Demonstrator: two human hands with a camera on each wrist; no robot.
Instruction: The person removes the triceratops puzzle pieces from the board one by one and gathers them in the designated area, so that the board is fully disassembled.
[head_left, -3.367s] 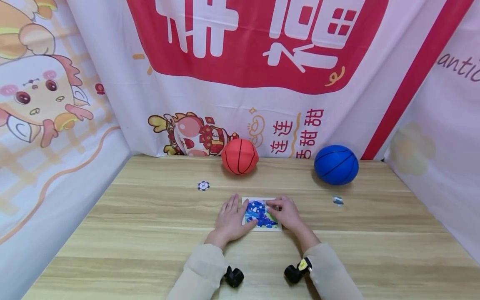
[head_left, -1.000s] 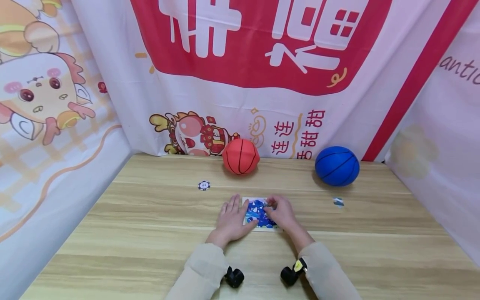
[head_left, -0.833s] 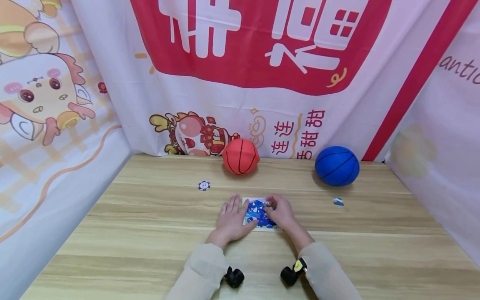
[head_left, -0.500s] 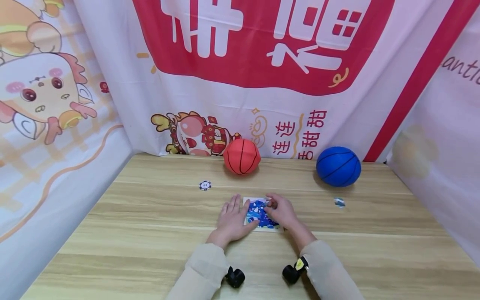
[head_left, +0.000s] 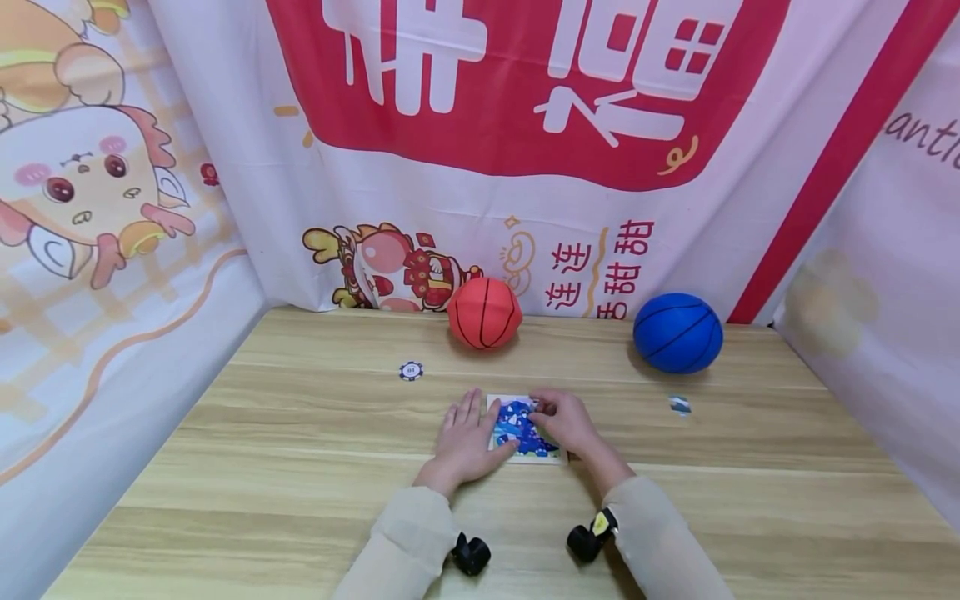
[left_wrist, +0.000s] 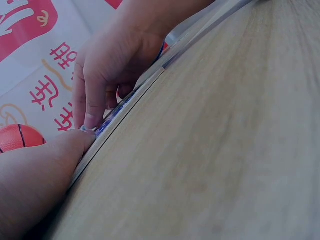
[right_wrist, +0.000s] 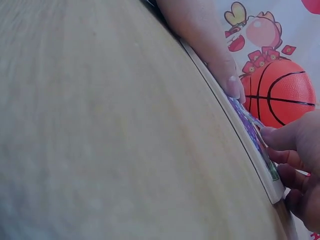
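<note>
A small, thin picture puzzle point(head_left: 521, 433) with a pale border and a blue cartoon print lies on the table in the head view. My left hand point(head_left: 467, 440) rests flat at its left side, fingers stretched out and thumb over the picture. With curled fingers, my right hand point(head_left: 567, 421) reaches over the top right part and pinches the edge of a thin puzzle piece point(right_wrist: 256, 121), lifted slightly off the board in the right wrist view. Most of that piece is hidden by the fingers. In the left wrist view, the right fingertips come down close to my left thumb point(left_wrist: 82, 142).
Another puzzle piece point(head_left: 680, 405) lies apart on the right of the wooden table point(head_left: 300, 467). A round chip-like disc point(head_left: 411, 371) is at the left. A red ball point(head_left: 485, 313) and a blue ball point(head_left: 678, 333) stand at the back, before a printed curtain point(head_left: 420, 192).
My right hand has shifted inward over the picture since the earliest frame, and its fingers have moved slightly at the top right part. The left hand has stayed in place.
</note>
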